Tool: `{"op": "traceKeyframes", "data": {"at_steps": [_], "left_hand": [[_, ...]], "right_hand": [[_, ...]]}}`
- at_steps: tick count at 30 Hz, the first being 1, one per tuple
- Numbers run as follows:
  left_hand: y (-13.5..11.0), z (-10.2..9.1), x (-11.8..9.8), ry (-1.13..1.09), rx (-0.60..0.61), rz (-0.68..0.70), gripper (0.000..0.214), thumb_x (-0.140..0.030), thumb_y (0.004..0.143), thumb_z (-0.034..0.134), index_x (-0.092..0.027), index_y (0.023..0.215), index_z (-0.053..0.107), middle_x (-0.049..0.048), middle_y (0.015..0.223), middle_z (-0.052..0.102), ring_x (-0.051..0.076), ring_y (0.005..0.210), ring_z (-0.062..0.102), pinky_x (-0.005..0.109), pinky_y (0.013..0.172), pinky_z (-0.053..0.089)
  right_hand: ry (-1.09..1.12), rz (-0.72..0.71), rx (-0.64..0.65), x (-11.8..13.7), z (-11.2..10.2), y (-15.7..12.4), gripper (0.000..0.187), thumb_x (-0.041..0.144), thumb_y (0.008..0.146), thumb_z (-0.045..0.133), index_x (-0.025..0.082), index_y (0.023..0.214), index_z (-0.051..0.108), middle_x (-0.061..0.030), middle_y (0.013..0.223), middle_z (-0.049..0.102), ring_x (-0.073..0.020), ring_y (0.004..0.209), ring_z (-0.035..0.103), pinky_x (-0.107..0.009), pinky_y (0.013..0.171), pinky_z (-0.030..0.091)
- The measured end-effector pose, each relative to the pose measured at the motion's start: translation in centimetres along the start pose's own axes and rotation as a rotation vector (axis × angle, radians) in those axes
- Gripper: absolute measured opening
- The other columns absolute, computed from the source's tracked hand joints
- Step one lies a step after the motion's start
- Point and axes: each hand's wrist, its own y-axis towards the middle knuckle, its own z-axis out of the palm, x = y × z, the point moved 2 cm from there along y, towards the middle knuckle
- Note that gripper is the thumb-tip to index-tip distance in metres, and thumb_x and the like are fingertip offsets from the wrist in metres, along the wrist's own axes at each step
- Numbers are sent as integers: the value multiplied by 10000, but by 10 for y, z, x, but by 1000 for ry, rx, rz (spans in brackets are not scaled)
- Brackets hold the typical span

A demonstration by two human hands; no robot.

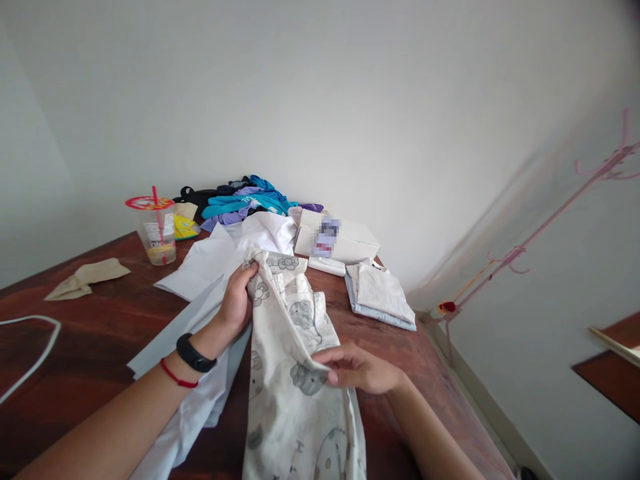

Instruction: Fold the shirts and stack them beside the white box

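A white garment printed with grey cartoon figures [280, 413] lies lengthwise in front of me, its lower end cut off by the picture's edge. My left hand [237, 300] grips its far left corner, thumb on top. Lower on the right, my right hand [363, 370] pinches an edge of the same cloth between thumb and fingers. That edge runs slantwise between the two hands, with a further layer of the garment beyond it. Beneath my left forearm spreads a loose white and pale blue cloth [193, 340].
A plastic cup with a red straw [160, 233] stands at the back left, near a beige cloth piece [90, 277]. Crumpled clothes [255, 203] are heaped by the wall. A white box [350, 240] and folded clothes [383, 293] sit at right. A pink coat rack [550, 217] leans beyond.
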Motion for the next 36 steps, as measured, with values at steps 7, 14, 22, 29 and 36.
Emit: {"op": "traceKeyframes", "data": {"at_steps": [7,14,22,29,36], "left_hand": [[3,-3,-38,-130,401,-218,347,-484,903,572,-163,852,693,-51,419,483,139,369,494,295,510,482],[8,-8,-33,-141,637,-362,385,-457,986,467,-157,960,707,-54,389,452,127,312,461,275,471,458],[3,-5,-18,-48,695,-486,395,-499,945,539,-152,1044,701,-37,470,502,118,339,463,245,416,405],[-2,-2,-12,80,700,-519,454,-579,917,545,-176,1064,696,-9,508,541,124,361,473,251,433,386],[-11,0,-12,211,714,-519,472,-581,926,512,-175,1092,686,16,548,582,134,380,489,260,446,386]], "right_hand": [[-10,-8,302,2,12,1,511,456,938,662,187,1372,637,-145,1248,716,-247,1240,634,-404,1101,409],[6,47,192,-13,10,6,606,430,847,780,211,1387,613,-148,1222,725,-231,1126,689,-352,958,501],[-80,-13,-155,-17,3,11,440,435,874,746,192,1235,679,-107,1118,723,-194,945,701,-299,779,534],[-597,-209,-463,-9,1,15,354,317,860,734,250,1206,698,-107,1297,597,-252,1156,603,-366,910,525],[-810,-141,-621,-19,-6,19,582,247,793,767,281,1352,609,-104,1391,512,-286,1289,502,-438,1086,422]]}}
